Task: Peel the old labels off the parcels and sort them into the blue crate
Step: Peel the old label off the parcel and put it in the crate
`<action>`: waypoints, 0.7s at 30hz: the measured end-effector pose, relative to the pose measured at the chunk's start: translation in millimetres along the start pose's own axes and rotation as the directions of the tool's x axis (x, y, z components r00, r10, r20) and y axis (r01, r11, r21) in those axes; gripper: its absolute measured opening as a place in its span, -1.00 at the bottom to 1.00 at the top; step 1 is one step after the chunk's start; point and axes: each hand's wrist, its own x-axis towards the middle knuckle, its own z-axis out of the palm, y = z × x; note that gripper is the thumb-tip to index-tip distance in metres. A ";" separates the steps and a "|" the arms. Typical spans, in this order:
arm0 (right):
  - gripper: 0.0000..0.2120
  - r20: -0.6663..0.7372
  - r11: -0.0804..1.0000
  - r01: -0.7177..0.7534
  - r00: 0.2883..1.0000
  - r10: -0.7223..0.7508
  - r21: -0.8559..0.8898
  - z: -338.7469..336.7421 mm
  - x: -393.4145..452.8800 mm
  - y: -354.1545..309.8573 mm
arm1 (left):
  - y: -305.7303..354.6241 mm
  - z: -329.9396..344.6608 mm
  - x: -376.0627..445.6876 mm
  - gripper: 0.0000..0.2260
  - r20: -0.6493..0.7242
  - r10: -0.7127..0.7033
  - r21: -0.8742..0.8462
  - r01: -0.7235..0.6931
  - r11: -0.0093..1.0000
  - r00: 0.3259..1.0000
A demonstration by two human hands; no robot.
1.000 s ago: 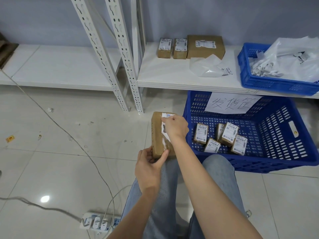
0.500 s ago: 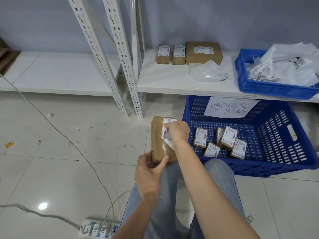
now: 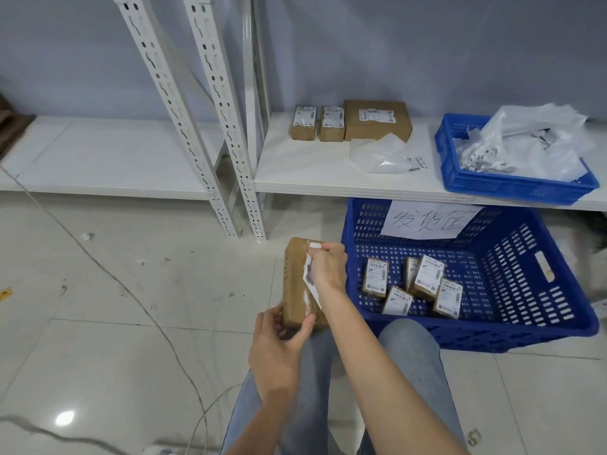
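Head view: a seated person's two bare arms reach forward over their jeans-clad legs [image 3: 315, 389], above a pale tiled floor [image 3: 131, 356].
Parcel: a brown cardboard parcel [image 3: 297, 284] is held at the centre of the frame, long side running toward 12 o'clock, its near end resting at the knee.
Left hand: the left hand [image 3: 279, 346] grips the near end of the parcel, thumb laid on the top face and fingers curled round the left edge.
Right hand: the right hand [image 3: 328, 269] is closed on the old label [image 3: 310, 280], pinching it at the far end of the parcel; the white label stands lifted and curled off the top face, with torn white scraps left on the cardboard near the thumb.
Blue crate: the large blue crate [image 3: 525, 290] sits on the floor at 3 o'clock of the parcel, just beside the right hand; a paper sign [image 3: 430, 221] with handwritten characters hangs over its far wall.
Sorted boxes: five small labelled boxes [image 3: 414, 287] lie in a loose cluster on the crate's bottom.
Shelf: at 12 o'clock a white shelf [image 3: 312, 172] carries two small labelled boxes [image 3: 317, 123], a larger box [image 3: 377, 119] touching them, and a clear plastic bag [image 3: 384, 156] in front.
Small crate: at 2 o'clock on the shelf, a smaller blue crate [image 3: 512, 185] holds crumpled plastic and paper.
Cable: a thin cable [image 3: 108, 274] crosses the floor at 9 o'clock.
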 end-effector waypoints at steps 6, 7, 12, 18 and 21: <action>-0.74 -0.055 0.991 0.076 0.995 -0.082 -0.112 2.2 -3.0 2.7 | 1.4 -0.8 0.0 -0.66 0.000 0.010 0.025 -0.010 1.000 1.000; -0.74 -0.058 0.988 0.092 0.993 -0.100 -0.126 2.7 -3.6 4.7 | 1.5 -0.9 0.2 -0.66 0.001 0.013 0.026 -0.013 1.000 1.000; -0.52 -0.060 0.997 0.070 0.996 -0.072 -0.027 5.2 -3.5 -1.1 | 0.0 -0.4 1.3 -0.65 -0.014 0.011 0.026 -0.011 1.000 1.000; -0.08 0.000 0.983 -0.009 1.000 0.009 -0.185 9.8 6.8 -10.4 | 1.4 -0.1 0.3 -0.64 -0.026 0.012 0.031 -0.012 0.999 1.000; -0.33 -0.013 0.942 0.020 1.000 -0.026 -0.334 7.2 13.5 -10.9 | 1.6 0.4 -0.2 -0.64 -0.027 0.013 0.032 -0.012 0.999 1.000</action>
